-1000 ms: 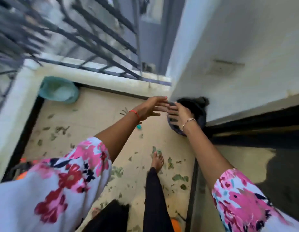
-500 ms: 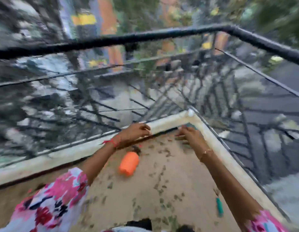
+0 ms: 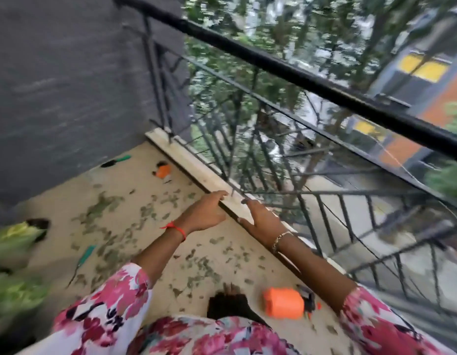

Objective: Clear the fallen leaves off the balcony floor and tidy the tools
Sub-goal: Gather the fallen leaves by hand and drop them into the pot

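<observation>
Left grip (image 3: 204, 212) and right grip (image 3: 260, 219) both wide, empty, by the kerb (image 3: 196, 172); we should rake the leaves (image 3: 104, 208) inward into one pile first.

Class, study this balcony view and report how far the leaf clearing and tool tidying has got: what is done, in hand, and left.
Done: nothing visible; fallen leaves litter the floor. In hand: nothing; the left hand and right hand are open and empty by the ledge. Left: every leaf, plus the near orange spray bottle, far orange bottle, green-handled trowel and second green-handled tool lying loose.
</observation>
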A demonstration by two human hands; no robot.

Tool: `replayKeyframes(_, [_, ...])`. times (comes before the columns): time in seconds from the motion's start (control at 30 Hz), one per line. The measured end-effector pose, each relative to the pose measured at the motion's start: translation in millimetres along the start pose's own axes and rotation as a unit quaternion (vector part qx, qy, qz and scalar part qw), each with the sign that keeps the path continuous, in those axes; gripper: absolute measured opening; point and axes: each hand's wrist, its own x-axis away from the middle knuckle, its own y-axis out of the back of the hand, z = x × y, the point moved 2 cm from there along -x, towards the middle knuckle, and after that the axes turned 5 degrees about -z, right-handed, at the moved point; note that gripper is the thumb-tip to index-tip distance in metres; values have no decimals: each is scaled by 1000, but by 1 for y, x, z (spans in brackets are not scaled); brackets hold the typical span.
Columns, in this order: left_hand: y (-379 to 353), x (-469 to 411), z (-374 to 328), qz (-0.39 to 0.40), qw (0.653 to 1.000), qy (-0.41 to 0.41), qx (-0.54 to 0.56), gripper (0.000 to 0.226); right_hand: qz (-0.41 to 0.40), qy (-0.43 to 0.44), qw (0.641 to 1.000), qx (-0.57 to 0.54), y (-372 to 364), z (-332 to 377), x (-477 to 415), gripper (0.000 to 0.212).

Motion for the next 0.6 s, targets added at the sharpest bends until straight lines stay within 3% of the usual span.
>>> replayKeyframes(0.17, [13,-3,46,-82,990,114,3,70,75,99,992,7,-11,8,-70,56])
replayKeyframes(0.37, [3,14,75,-154,963,221,-25,65,157,174,972,7,-24,8,-121,52])
replayKeyframes(0.6, [-2,29,95,-143,947,286,-37,66,193,195,961,31,-31,10,-159,57])
